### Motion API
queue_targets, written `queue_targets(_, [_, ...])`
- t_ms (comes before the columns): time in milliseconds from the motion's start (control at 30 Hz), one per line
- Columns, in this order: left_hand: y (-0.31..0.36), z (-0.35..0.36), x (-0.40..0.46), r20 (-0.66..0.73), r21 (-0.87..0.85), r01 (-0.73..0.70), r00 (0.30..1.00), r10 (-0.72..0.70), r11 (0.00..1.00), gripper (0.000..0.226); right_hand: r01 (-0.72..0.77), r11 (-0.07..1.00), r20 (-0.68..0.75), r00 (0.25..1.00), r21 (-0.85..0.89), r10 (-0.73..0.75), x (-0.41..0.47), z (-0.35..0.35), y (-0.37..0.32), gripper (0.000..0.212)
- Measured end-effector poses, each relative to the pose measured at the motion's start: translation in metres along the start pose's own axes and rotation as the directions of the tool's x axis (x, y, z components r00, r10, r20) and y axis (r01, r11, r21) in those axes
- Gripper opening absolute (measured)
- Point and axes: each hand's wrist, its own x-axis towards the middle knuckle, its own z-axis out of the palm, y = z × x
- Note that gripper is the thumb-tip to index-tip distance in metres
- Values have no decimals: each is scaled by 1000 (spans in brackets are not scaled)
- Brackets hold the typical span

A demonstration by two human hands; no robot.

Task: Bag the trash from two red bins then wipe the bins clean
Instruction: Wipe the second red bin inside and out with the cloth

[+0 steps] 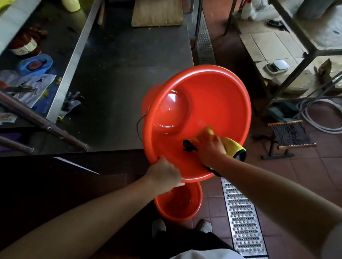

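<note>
- The dark steel table (125,76) stretches away ahead and to the left of my grip on the rim; a pair of crumpled gloves (71,102) lies on it, off to my left.
- A wooden board (157,12) rests at the table's far end, well beyond my hands.
- The red tiled floor (323,172) carries a second red bin (178,203) just below my left hand (164,173).
- A metal drain grate (243,218) runs along the floor under my right forearm.

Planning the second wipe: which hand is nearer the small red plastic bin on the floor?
Left. The left hand grips the large red bin's near rim, directly above the floor bin; the right hand presses a yellow cloth farther up inside.
</note>
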Motion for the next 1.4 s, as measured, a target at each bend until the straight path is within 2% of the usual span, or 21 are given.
queue_targets(67, [-2,-6,4,-2,3,-23,1000,23,1000,55,33,981,46,998,189,-42,2,1,-30,49])
queue_targets(167, [-5,-6,-8,-18,129,46,999,-44,991,46,200,895,56,969,398,-241,-2,5,-50,53])
queue_targets(233, [-5,-1,-15,-57,150,90,995,-83,985,37,175,926,78,974,335,-212,11,0,-26,51])
queue_targets(300, [-4,1,-14,-59,145,88,995,-80,986,39,13,983,59,998,181,-24,31,-1,-8,42])
queue_targets(367, [-8,-4,-10,-104,149,91,992,-75,985,39,-92,980,81,994,175,79,42,-4,-22,40])
queue_targets(467, [-13,-7,-10,-169,113,98,982,-78,989,27,54,891,116,986,452,-118,42,-2,-67,48])
queue_targets(533, [-15,0,-15,-102,181,104,991,-86,978,33,194,849,58,966,491,-254,41,1,-63,49])
queue_targets(567, [-15,5,-17,-70,214,87,995,-73,973,37,210,857,45,964,471,-261,48,0,-49,49])
queue_targets(600, [-12,8,-18,-46,227,68,997,-59,972,40,163,892,40,980,422,-197,60,1,-34,48])
queue_targets(667, [-6,13,-15,-41,234,69,997,-61,970,39,-70,941,12,997,332,70,80,7,-15,44])
queue_targets(700, [-5,12,-11,-57,239,76,996,-64,968,38,-154,925,25,988,349,155,88,11,-19,42])
queue_targets(733, [-6,10,-6,-82,229,74,995,-57,971,39,-174,894,65,985,413,161,95,13,-31,42])
queue_targets(833, [-10,10,-2,-130,166,57,991,-36,985,44,56,877,74,992,478,-104,96,14,-69,49])
queue_targets(900, [-9,15,-6,-106,176,27,994,-8,984,38,213,868,35,966,449,-255,99,11,-53,52])
queue_targets(933, [-8,17,-8,-95,183,22,995,-5,983,35,204,888,28,971,412,-236,105,9,-39,53])
queue_targets(1000, [-8,20,-9,-80,190,25,997,-9,981,35,-51,913,21,999,404,47,118,11,-20,64])
queue_targets(1033, [-10,21,-7,-75,194,16,997,-1,981,35,-166,894,29,985,417,170,122,14,-21,65])
queue_targets(1067, [-13,21,-4,-78,197,12,997,3,980,36,-206,875,50,978,439,205,125,17,-32,60])
queue_targets(1167, [-19,17,-1,-81,172,3,997,11,985,24,-92,877,94,994,471,54,111,28,-61,45])
queue_targets(1267, [-15,14,-3,-40,184,41,999,-34,982,14,-34,864,101,995,502,-20,83,25,-52,46])
queue_targets(1400, [-9,1,4,-102,142,134,987,-120,981,11,-14,893,135,989,449,-52,43,21,-46,55])
